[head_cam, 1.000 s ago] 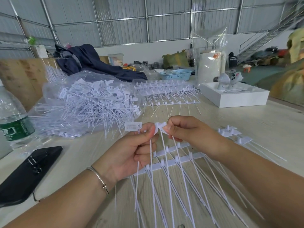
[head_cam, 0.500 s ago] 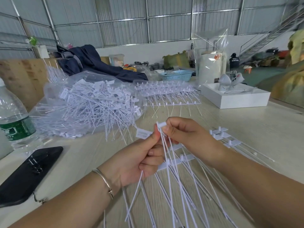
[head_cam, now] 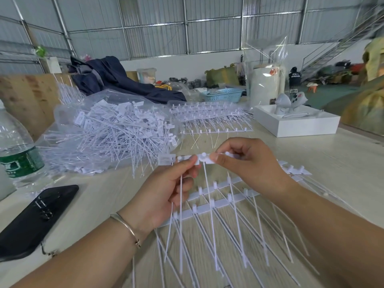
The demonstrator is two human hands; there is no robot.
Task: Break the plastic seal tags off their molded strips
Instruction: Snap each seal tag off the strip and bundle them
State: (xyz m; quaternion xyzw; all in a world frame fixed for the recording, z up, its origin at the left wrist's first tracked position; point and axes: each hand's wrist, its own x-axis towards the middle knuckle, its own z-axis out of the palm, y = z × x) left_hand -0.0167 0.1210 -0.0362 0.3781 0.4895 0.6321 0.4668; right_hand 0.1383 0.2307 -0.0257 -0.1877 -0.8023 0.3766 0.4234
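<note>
Head view shows your left hand pinching the flat heads of white seal tags, their thin tails hanging through your curled fingers, while your right hand pinches the neighbouring heads on the same row just beside it. Both hands hold this molded strip above the wooden surface, over more strips lying there. A bag of loose tags sits behind.

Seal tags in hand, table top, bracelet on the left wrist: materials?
Seal tags: matte white plastic, apparently moulded; thin tails flex.
Table top: pale wood-grain surface, maybe laminate; streaked grain shows, low sheen.
Bracelet: looks like thin silvery metal; bright glints along its edge.
</note>
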